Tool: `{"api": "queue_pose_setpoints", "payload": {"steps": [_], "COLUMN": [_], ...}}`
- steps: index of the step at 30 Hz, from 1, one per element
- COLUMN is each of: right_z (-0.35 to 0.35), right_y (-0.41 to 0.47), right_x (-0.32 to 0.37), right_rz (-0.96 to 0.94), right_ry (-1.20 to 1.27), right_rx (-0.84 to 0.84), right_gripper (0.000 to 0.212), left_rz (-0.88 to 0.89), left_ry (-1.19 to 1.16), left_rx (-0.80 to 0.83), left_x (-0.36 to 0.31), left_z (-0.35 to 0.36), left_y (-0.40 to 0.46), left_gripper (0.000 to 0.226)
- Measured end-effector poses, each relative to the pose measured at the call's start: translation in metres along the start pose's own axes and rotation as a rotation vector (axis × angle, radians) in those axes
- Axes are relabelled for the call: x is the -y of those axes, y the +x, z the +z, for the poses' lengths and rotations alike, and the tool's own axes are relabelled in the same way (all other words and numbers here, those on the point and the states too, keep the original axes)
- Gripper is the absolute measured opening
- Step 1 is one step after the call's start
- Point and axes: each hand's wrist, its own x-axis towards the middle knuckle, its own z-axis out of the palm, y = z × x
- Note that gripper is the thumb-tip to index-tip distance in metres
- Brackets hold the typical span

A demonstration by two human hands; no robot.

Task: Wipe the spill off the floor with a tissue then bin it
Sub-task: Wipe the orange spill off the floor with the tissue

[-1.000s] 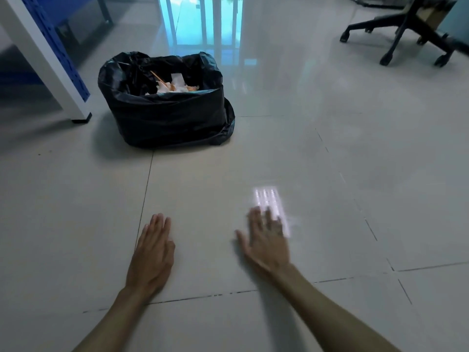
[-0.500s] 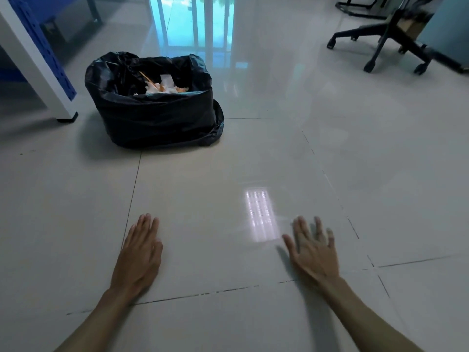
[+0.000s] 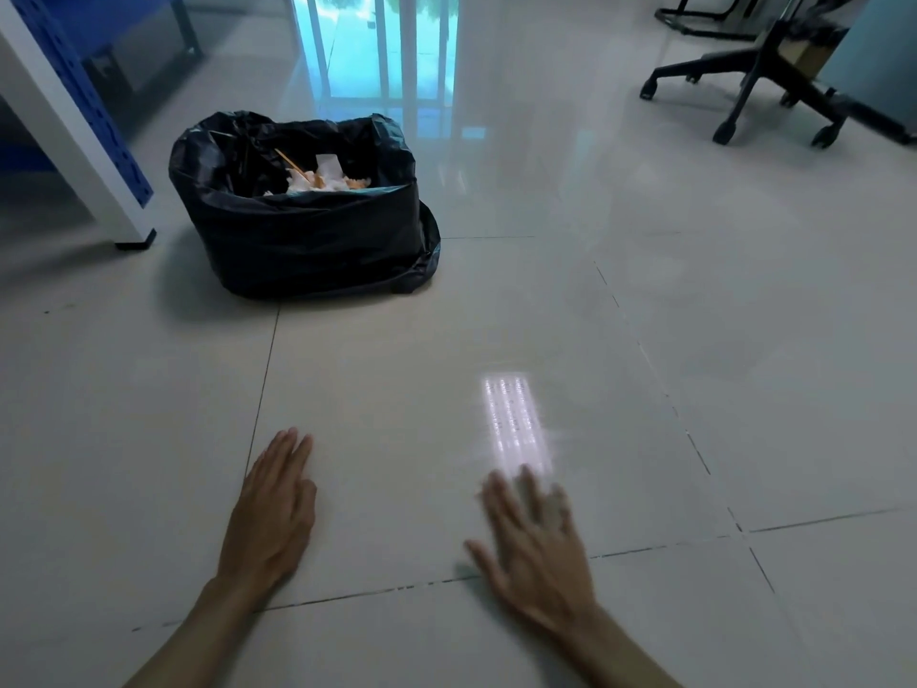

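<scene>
The left hand lies flat and open on the pale tiled floor, likely bracing. At three o'clock of it, the blurred right hand is spread open, palm down; any tissue beneath is hidden. The black-bagged bin sits at twelve o'clock.

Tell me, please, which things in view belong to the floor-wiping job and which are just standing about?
Part of the job:
- right hand, flat on the floor, blurred; no tissue can be made out under it
- left hand, flat on the tile
- bin with black bag, holding rubbish

Just standing about:
- office chair base
- blue and white frame leg
</scene>
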Motion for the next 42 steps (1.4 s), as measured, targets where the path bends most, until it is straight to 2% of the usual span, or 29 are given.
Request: {"api": "queue_pose_setpoints", "payload": {"steps": [4, 7, 10, 15, 17, 20, 22, 25, 29, 33, 35, 42], "right_z": [-0.022, -0.024, -0.014, 0.014, 0.018, 0.022, 0.017, 0.004, -0.01, -0.021, -0.023, -0.004], "right_y": [0.011, 0.041, 0.083, 0.102, 0.096, 0.098, 0.106, 0.112, 0.109, 0.134, 0.156, 0.208], "right_x": [-0.085, -0.089, -0.035, 0.111, 0.139, 0.116, 0.08, 0.018, -0.061, -0.074, -0.053, 0.06], "right_rz": [0.374, 0.478, 0.343, -0.268, -0.352, -0.335, -0.256, -0.058, 0.252, 0.409, 0.39, 0.047], "right_ry": [-0.083, -0.031, 0.063, 0.164, 0.171, 0.16, 0.127, 0.05, -0.004, 0.044, 0.104, 0.209], "right_rx": [0.104, 0.114, 0.057, 0.01, 0.027, -0.053, -0.027, -0.002, 0.021, 0.053, 0.041, 0.033], "right_gripper": [0.089, 0.098, 0.102, 0.09, 0.09, 0.078, 0.077, 0.078, 0.082, 0.087, 0.088, 0.087], "left_rz": [-0.02, -0.003, -0.005, 0.057, 0.079, 0.069, 0.032, -0.009, -0.035, -0.017, -0.016, -0.029], "left_ry": [0.015, 0.053, 0.047, 0.1, 0.134, 0.119, 0.102, 0.131, 0.118, 0.181, 0.184, 0.154], "left_rx": [-0.054, -0.05, -0.055, 0.017, 0.046, 0.02, -0.008, -0.037, 0.02, 0.014, 0.004, 0.013], "left_x": [-0.005, -0.006, -0.004, 0.008, 0.013, 0.009, 0.004, 0.005, 0.015, 0.017, 0.017, 0.023], "left_z": [-0.003, -0.003, -0.002, 0.005, 0.007, 0.005, 0.0, -0.005, -0.002, 0.006, 0.007, 0.005], "left_y": [0.007, 0.007, 0.008, 0.012, 0.013, 0.011, 0.013, 0.033, 0.068, 0.083, 0.084, 0.087], "left_gripper": [0.058, 0.058, 0.058, 0.061, 0.063, 0.063, 0.063, 0.068, 0.069, 0.07, 0.07, 0.066]}}
